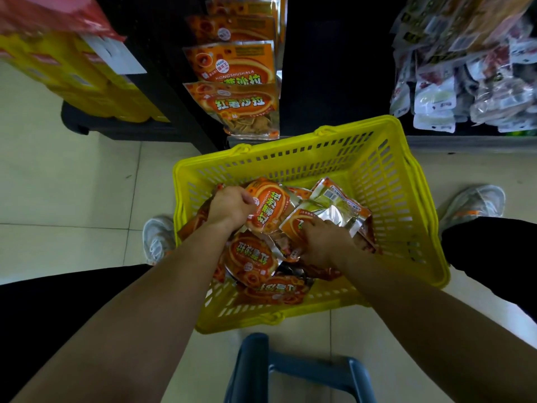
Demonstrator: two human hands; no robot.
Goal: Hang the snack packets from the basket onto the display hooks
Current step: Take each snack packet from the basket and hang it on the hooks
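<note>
Both of the person's bare hands are down inside a yellow plastic basket (377,170) that sits on a pale tiled floor (72,184). The left hand (229,206) is closed around the top edge of an orange snack packet (268,210), which is tilted up out of the pile. The right hand (322,242) presses down with curled fingers on a second orange and silver packet (313,219) just beside the first; whether it truly grips that packet is hard to tell. More orange packets (252,258) lie heaped in the bottom of the basket, beneath and around both hands, some face up, some showing silver backs.

Beyond the far rim of the basket, a column of matching orange packets (232,62) hangs on a dark display rack (334,68), one overlapping the next. Beyond the basket's far right corner hang pale packets of other goods (465,82). Beyond the far left corner are stacked yellow packs (72,77). A grey shoe (158,237) rests on either side of the basket, and a blue stool (290,370) stands just beside its near rim.
</note>
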